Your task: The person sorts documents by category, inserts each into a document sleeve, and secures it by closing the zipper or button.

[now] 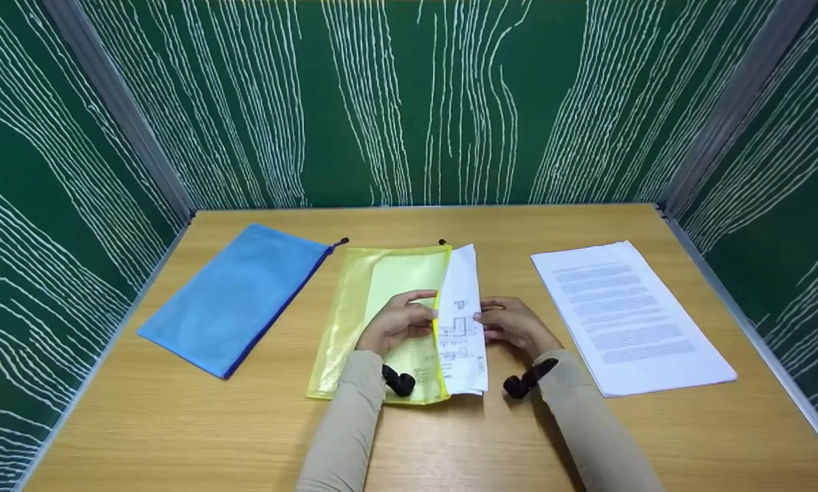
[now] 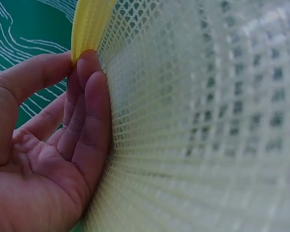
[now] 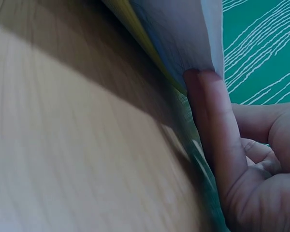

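Note:
A yellow mesh zipper pouch [image 1: 333, 342] lies in the middle of the table, its zippered edge facing right. White printed papers [image 1: 465, 301] stick out through that edge, the rest of them showing pale through the mesh. My left hand [image 1: 400, 320] pinches the pouch's zippered edge between thumb and fingers; the left wrist view shows the yellow zipper tape [image 2: 89, 29] at the fingertips. From the other side, my right hand [image 1: 514, 324] pinches the outer edge of the papers. In the right wrist view, its fingers [image 3: 217, 116] lie against the raised paper sheets [image 3: 188, 34].
A blue zipper pouch [image 1: 238, 301] with a dark zipper edge lies at the left. At the right rests a stack of printed sheets [image 1: 627, 321]. Green walls [image 1: 409, 102] with white wavy lines enclose the wooden table [image 1: 210, 430] at the back and sides.

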Available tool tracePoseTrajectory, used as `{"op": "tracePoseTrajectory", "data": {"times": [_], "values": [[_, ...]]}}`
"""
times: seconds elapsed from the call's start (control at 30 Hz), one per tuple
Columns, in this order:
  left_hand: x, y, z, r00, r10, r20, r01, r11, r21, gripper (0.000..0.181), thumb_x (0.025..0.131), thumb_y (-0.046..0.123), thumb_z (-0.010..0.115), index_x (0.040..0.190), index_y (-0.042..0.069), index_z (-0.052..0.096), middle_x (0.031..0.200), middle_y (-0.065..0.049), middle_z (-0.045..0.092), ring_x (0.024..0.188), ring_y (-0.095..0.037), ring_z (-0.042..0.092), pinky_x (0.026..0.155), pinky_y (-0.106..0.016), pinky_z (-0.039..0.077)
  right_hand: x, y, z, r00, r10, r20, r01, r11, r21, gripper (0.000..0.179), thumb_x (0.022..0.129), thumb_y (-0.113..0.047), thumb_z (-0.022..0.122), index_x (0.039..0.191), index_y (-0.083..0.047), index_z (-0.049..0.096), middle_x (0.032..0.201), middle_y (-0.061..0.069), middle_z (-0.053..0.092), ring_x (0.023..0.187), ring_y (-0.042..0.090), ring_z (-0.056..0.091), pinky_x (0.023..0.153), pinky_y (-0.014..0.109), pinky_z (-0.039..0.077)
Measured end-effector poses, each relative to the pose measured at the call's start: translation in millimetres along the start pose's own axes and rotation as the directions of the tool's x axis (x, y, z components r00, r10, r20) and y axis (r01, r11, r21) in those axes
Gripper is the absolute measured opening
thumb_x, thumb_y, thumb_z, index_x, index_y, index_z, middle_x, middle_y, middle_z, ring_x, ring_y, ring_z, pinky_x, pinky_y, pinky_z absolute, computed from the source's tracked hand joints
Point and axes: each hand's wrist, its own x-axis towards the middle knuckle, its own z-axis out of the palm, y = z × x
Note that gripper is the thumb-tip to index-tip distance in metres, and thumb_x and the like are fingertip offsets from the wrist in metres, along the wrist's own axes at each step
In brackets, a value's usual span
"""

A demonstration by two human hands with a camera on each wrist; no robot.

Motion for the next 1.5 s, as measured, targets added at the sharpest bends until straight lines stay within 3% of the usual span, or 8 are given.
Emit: {"op": "tracePoseTrajectory", "data": {"times": [0.3,0.6,0.93,1.5], "values": [[-0.3,0.9,2.7,1.000,-0.002,-0.008,0.002,1.000,0.002,0.053,0.084,0.005,0.069,0.134,0.014,0.055,0.093,-0.010,0.071,0.069,-0.013,0.065,0.066,-0.027,0.055,3.3,-3,7,0.998,0.043,-0.035,-0.042,0.999,0.008,0.054,0.087,-0.003,0.066,0.136,0.008,0.043,0.112,0.012,0.062,0.084,0.014,0.066,0.074,0.025,0.057],[-2.1,1.4,3.2,1.000,0.008,0.025,-0.008,1.000,-0.004,0.057,0.085,0.005,0.068,0.139,0.010,0.051,0.092,-0.010,0.072,0.068,-0.013,0.065,0.065,-0.027,0.055,5.1,-6,14,0.997,0.062,-0.045,-0.061,0.998,0.017,0.055,0.087,-0.002,0.066,0.137,0.007,0.044,0.108,0.014,0.065,0.083,0.016,0.067,0.073,0.024,0.057],[-1.2,1.3,4.5,1.000,0.005,0.014,-0.005,1.000,-0.030,0.056,0.084,0.005,0.068,0.137,0.007,0.051,0.086,-0.004,0.070,0.069,-0.012,0.066,0.065,-0.026,0.055,6.0,-7,19,0.999,0.035,-0.011,-0.034,0.997,0.065,0.055,0.086,0.002,0.064,0.136,0.011,0.043,0.097,0.010,0.068,0.081,0.016,0.069,0.071,0.026,0.058],[-0.3,-0.6,4.3,1.000,0.007,0.011,-0.007,0.999,-0.032,0.053,0.084,0.005,0.068,0.136,0.011,0.054,0.091,-0.006,0.071,0.071,-0.013,0.067,0.065,-0.026,0.055,8.9,-10,33,0.997,0.061,-0.040,-0.059,0.996,0.070,0.051,0.086,0.004,0.063,0.135,0.008,0.047,0.096,0.012,0.068,0.077,0.018,0.070,0.069,0.027,0.058]]}}
